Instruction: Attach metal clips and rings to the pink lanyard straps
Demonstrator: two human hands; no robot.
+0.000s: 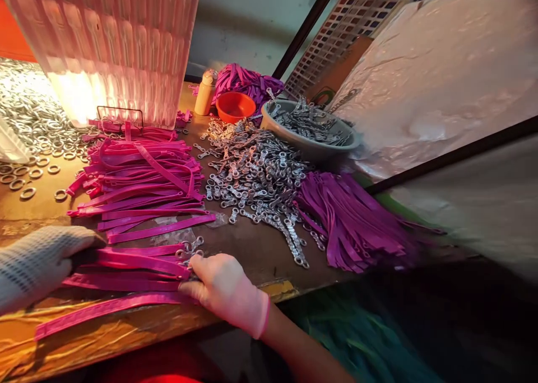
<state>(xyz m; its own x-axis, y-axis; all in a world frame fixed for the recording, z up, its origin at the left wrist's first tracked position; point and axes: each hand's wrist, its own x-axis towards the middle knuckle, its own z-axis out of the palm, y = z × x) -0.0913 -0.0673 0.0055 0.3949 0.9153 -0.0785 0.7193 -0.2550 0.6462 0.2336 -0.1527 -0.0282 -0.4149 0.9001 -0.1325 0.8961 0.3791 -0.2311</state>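
Note:
My left hand (46,262), in a dotted white glove, is closed round the left part of several magenta straps (138,260) near the table's front edge. At their right ends, by some metal links (195,246), my right hand (225,285) in a thin white glove pinches the straps between thumb and fingers. One more strap (105,310) slants down to the left along the taped edge. Just behind lies a thick pile of magenta straps (143,187). A heap of silvery metal links (256,170) spreads over the table to the right of that pile.
Metal rings (46,125) cover the left side beside a ribbed translucent panel (113,41). At the back stand a bottle (205,94), a red bowl (235,107) and a grey basin (311,131) of links. Purple straps (348,220) lie at the right.

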